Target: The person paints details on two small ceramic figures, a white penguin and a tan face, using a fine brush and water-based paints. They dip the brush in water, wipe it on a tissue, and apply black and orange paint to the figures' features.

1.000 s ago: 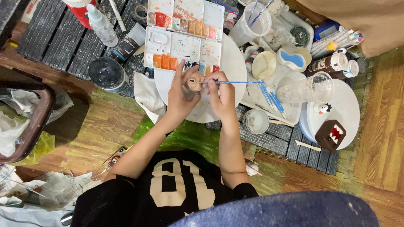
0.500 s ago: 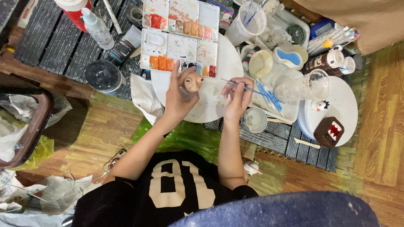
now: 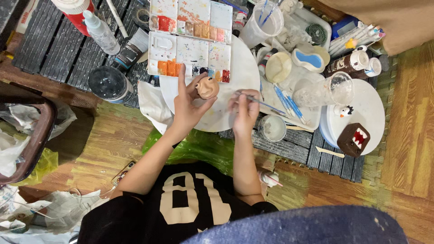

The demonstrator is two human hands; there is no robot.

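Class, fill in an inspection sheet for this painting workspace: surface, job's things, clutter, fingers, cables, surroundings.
Surface: dark slatted mat on a wooden floor.
Job's things: small tan clay figure in the left hand; thin paintbrush in the right hand; paint palette; round white board.
Clutter: clear cup, brown block figure, bottles.
Fingers: left curled around the figure; right pinching the brush.
Cables: nothing seen.
Surroundings: green plastic bag, crumpled paper.
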